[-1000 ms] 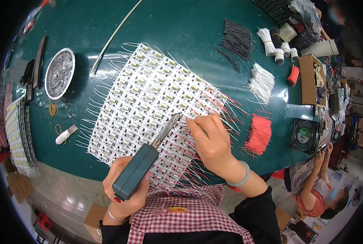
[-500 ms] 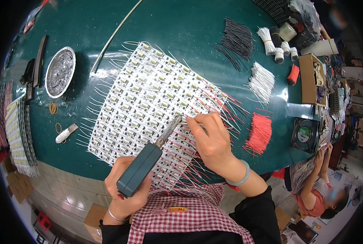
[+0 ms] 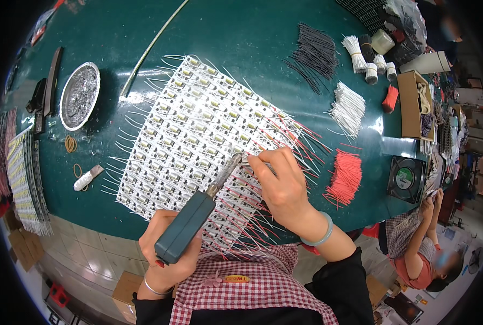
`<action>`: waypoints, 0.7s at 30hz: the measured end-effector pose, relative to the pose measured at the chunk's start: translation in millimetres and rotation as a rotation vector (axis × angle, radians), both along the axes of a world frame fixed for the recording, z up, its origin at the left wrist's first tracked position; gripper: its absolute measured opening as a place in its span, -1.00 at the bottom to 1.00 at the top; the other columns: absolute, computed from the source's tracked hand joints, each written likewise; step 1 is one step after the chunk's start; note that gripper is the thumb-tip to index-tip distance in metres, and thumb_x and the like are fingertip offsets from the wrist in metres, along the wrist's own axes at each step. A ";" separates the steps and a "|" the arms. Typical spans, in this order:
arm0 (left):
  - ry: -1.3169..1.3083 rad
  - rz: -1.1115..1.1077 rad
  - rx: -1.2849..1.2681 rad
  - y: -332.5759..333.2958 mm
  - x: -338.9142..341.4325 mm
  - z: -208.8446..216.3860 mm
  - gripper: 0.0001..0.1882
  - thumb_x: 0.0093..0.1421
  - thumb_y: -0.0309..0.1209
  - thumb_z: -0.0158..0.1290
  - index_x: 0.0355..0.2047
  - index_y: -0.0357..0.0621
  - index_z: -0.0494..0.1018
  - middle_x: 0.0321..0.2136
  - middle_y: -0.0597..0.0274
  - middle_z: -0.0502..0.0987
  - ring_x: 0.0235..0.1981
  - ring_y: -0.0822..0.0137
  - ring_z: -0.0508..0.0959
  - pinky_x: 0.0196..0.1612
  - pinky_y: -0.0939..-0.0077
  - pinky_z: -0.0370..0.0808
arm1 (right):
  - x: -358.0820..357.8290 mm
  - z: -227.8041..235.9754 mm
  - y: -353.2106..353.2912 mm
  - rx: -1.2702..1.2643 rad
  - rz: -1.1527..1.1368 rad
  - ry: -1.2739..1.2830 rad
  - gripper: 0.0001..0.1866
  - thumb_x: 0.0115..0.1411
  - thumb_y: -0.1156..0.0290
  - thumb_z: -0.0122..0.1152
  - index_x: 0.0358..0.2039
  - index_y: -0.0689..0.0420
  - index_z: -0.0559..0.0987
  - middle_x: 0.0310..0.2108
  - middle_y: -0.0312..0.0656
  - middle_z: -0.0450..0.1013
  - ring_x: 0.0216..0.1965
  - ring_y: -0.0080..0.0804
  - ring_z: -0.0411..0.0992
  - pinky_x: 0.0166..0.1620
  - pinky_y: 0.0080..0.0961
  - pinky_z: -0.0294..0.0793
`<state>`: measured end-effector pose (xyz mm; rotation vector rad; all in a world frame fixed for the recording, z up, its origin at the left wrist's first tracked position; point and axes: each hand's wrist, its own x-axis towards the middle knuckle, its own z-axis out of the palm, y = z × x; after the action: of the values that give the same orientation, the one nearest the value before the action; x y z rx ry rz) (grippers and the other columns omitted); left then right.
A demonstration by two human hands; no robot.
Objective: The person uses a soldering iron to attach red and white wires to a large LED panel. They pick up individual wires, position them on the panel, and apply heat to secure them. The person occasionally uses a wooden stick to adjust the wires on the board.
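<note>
My left hand (image 3: 168,249) is closed round the dark green handle of a soldering iron (image 3: 186,226), whose metal tip points up and right. The tip rests at a white panel of small circuit boards (image 3: 184,132), set with rows of yellowish and black parts. My right hand (image 3: 282,187) is closed in a pinch just right of the tip, above the panel. What its fingertips hold is too small and too covered to make out. White wires stick out along the panel's left edge. Red and white wires (image 3: 247,216) fan out on its right side, partly under my right hand.
Bundles of black wires (image 3: 316,51), white wires (image 3: 348,110) and red wires (image 3: 344,177) lie to the right. A foil-like bowl (image 3: 80,96), rubber bands (image 3: 70,144) and a solder-coloured stick (image 3: 88,177) are at left. A small fan (image 3: 406,179) and cardboard box (image 3: 415,105) stand far right, near a co-worker (image 3: 423,244).
My hands and the soldering iron stay in almost the same place at the panel. The co-worker's hands at the right have shifted slightly.
</note>
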<state>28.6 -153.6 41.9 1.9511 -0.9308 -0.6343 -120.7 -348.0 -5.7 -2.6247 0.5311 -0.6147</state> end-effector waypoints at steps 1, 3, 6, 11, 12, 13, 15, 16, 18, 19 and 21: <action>-0.014 0.000 -0.011 0.8 0.1 -1.4 -0.80 -0.09 -0.63 0.29 -0.38 -0.34 0.61 -0.43 0.04 0.59 -0.42 0.11 0.62 -0.36 0.39 0.54 | -0.1 0.8 0.1 0.001 -0.004 0.004 -0.62 -0.07 0.62 0.21 -0.15 0.36 0.55 -0.25 -0.06 0.42 -0.25 -0.15 0.40 -0.24 -0.37 0.48; -0.024 0.011 -0.035 0.9 0.0 -3.5 -0.80 -0.07 -0.63 0.28 -0.37 -0.35 0.61 -0.43 0.04 0.60 -0.40 0.10 0.62 -0.35 0.38 0.54 | -0.9 0.8 0.2 -0.003 -0.010 0.008 -0.62 -0.07 0.63 0.21 -0.15 0.36 0.55 -0.25 -0.06 0.42 -0.25 -0.15 0.40 -0.24 -0.37 0.48; -0.021 0.046 -0.060 2.2 -1.2 -0.6 -0.80 -0.05 -0.62 0.27 -0.35 -0.35 0.61 -0.41 0.02 0.61 -0.37 0.09 0.63 -0.32 0.37 0.56 | 0.5 1.3 0.5 -0.005 -0.005 0.000 -0.61 -0.07 0.63 0.21 -0.15 0.35 0.55 -0.25 -0.07 0.41 -0.25 -0.15 0.40 -0.25 -0.37 0.48; 0.023 0.064 -0.062 1.6 -1.8 -2.1 -0.79 -0.05 -0.62 0.27 -0.33 -0.37 0.61 -0.35 -0.03 0.62 -0.32 0.08 0.64 -0.29 0.37 0.57 | 0.1 -0.1 0.7 -0.020 -0.011 0.008 -0.61 -0.07 0.62 0.21 -0.15 0.34 0.55 -0.25 -0.08 0.41 -0.25 -0.15 0.40 -0.25 -0.37 0.48; 0.010 0.035 -0.066 1.1 -0.9 -2.8 -0.79 -0.05 -0.63 0.27 -0.34 -0.37 0.61 -0.35 -0.03 0.62 -0.32 0.09 0.64 -0.29 0.37 0.57 | -0.1 -0.5 1.1 -0.021 -0.013 0.009 -0.62 -0.07 0.62 0.21 -0.15 0.34 0.55 -0.25 -0.08 0.41 -0.25 -0.15 0.40 -0.26 -0.37 0.48; -0.004 0.008 -0.069 0.3 0.1 -3.0 -0.79 -0.05 -0.63 0.27 -0.34 -0.37 0.61 -0.35 -0.03 0.61 -0.32 0.09 0.64 -0.28 0.37 0.57 | -0.3 -0.6 1.2 -0.021 -0.015 0.009 -0.62 -0.07 0.62 0.21 -0.15 0.34 0.55 -0.25 -0.08 0.41 -0.25 -0.15 0.40 -0.26 -0.36 0.47; 0.010 0.003 -0.074 -0.5 -0.5 -3.8 -0.79 -0.06 -0.65 0.27 -0.34 -0.36 0.61 -0.35 -0.03 0.61 -0.32 0.10 0.64 -0.28 0.36 0.57 | -0.3 0.0 1.2 -0.022 -0.017 0.008 -0.62 -0.07 0.62 0.20 -0.15 0.33 0.55 -0.25 -0.08 0.41 -0.25 -0.15 0.39 -0.26 -0.36 0.47; 0.039 0.025 -0.075 -0.9 -2.6 -5.1 -0.79 -0.07 -0.65 0.27 -0.35 -0.36 0.61 -0.36 -0.03 0.61 -0.32 0.10 0.63 -0.28 0.36 0.56 | -0.1 0.1 1.3 -0.021 -0.018 0.006 -0.62 -0.07 0.62 0.20 -0.15 0.33 0.55 -0.25 -0.08 0.41 -0.25 -0.15 0.39 -0.26 -0.36 0.47; 0.049 0.036 -0.073 -1.3 -3.5 -5.6 -0.80 -0.08 -0.66 0.28 -0.36 -0.36 0.61 -0.37 -0.02 0.61 -0.33 0.11 0.63 -0.28 0.36 0.56 | 0.1 0.4 1.6 -0.019 -0.017 0.010 -0.62 -0.06 0.62 0.20 -0.14 0.33 0.55 -0.25 -0.08 0.41 -0.25 -0.15 0.39 -0.26 -0.36 0.47; 0.031 0.022 -0.070 -2.1 -2.8 -5.5 -0.80 -0.08 -0.67 0.28 -0.36 -0.35 0.61 -0.37 -0.01 0.61 -0.34 0.11 0.63 -0.28 0.36 0.56 | -0.1 0.6 1.8 -0.017 -0.019 0.017 -0.62 -0.06 0.62 0.19 -0.14 0.34 0.55 -0.25 -0.08 0.41 -0.25 -0.15 0.39 -0.25 -0.36 0.47; 0.014 0.001 -0.057 -2.3 -1.9 -5.1 -0.80 -0.08 -0.67 0.28 -0.37 -0.35 0.61 -0.38 -0.01 0.60 -0.35 0.11 0.63 -0.29 0.37 0.56 | -0.4 1.1 2.0 -0.019 -0.020 0.025 -0.62 -0.05 0.62 0.19 -0.14 0.34 0.55 -0.25 -0.08 0.41 -0.25 -0.15 0.39 -0.25 -0.36 0.47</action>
<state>26.7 -155.8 36.8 1.8940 -0.9300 -0.6136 -121.1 -346.0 -4.6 -2.6508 0.5625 -0.5962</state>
